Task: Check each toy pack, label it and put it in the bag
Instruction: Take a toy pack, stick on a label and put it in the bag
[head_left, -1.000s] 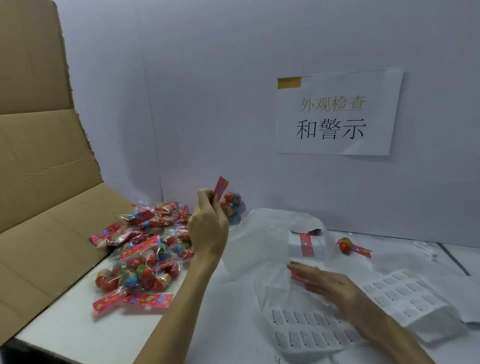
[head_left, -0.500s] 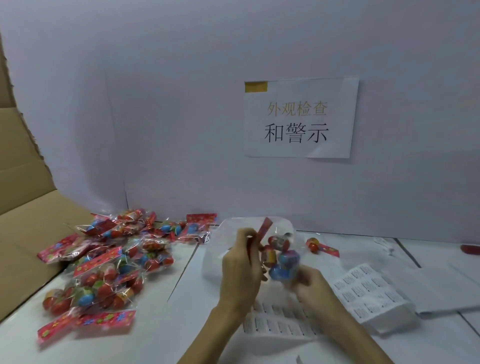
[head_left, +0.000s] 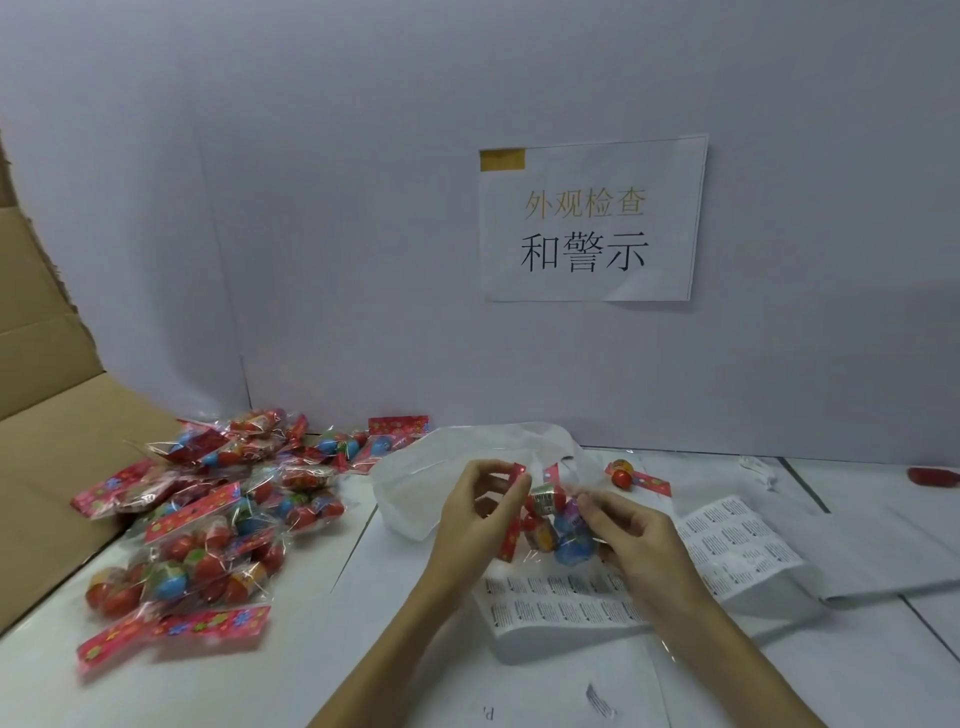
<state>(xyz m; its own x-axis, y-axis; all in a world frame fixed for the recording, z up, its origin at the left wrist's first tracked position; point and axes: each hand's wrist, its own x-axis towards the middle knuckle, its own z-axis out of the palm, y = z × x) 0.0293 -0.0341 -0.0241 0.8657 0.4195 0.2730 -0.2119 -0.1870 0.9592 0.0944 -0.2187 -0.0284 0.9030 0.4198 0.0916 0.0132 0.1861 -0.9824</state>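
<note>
Both my hands hold one toy pack (head_left: 553, 527) above the table's middle; it is a clear pouch of red and blue balls with a red header card. My left hand (head_left: 478, 512) pinches the header card at the pack's left. My right hand (head_left: 636, 535) grips the pouch from the right. Directly under the pack lie white label sheets (head_left: 566, 603) printed with small text blocks. A white plastic bag (head_left: 431, 478) lies crumpled just behind my hands. A pile of several more toy packs (head_left: 208, 509) covers the table's left side.
A single toy pack (head_left: 631, 475) lies behind the bag at the right. More label sheets (head_left: 737, 540) sit at the right. Brown cardboard (head_left: 57, 415) rises along the left edge. A paper sign (head_left: 589, 221) hangs on the grey wall. A red object (head_left: 935, 475) lies far right.
My left hand brought the pack down from beside the pile to the table's middle. My right hand left the bag and took hold of the pouch. The view shifted right.
</note>
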